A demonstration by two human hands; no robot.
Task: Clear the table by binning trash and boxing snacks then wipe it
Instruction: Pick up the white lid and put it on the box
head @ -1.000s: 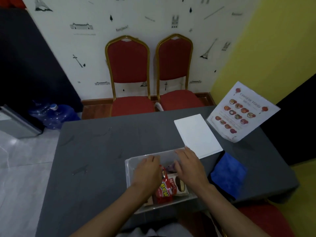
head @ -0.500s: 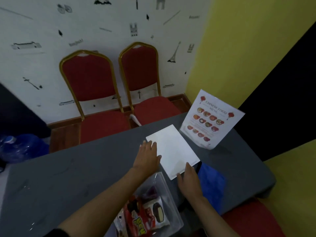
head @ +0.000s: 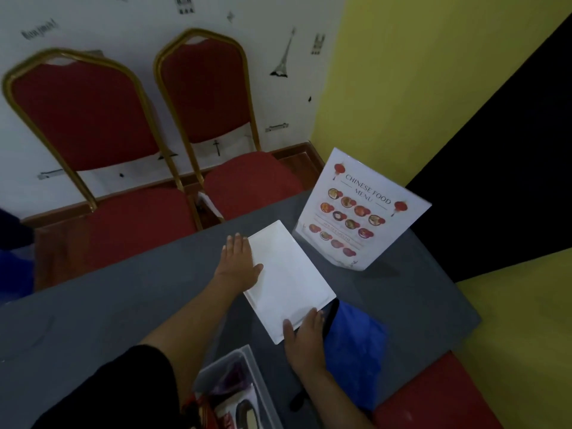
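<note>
1. Your left grip (head: 236,264) rests flat-fingered along the far edge of the white lid (head: 289,280), thumb on top.
2. Your right grip (head: 305,339) pinches its near corner.
3. The lid lies on the bench (head: 123,305), beyond the snack box (head: 223,363).

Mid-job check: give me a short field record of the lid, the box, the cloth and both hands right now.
lid: white, off the box, over the grey table
left hand: straight fingers at lid's far-left edge, thumb on top
right hand: holds lid's near corner
box: clear, open, snacks inside
cloth: blue, right of the lid
menu: standing beyond the lid
</note>
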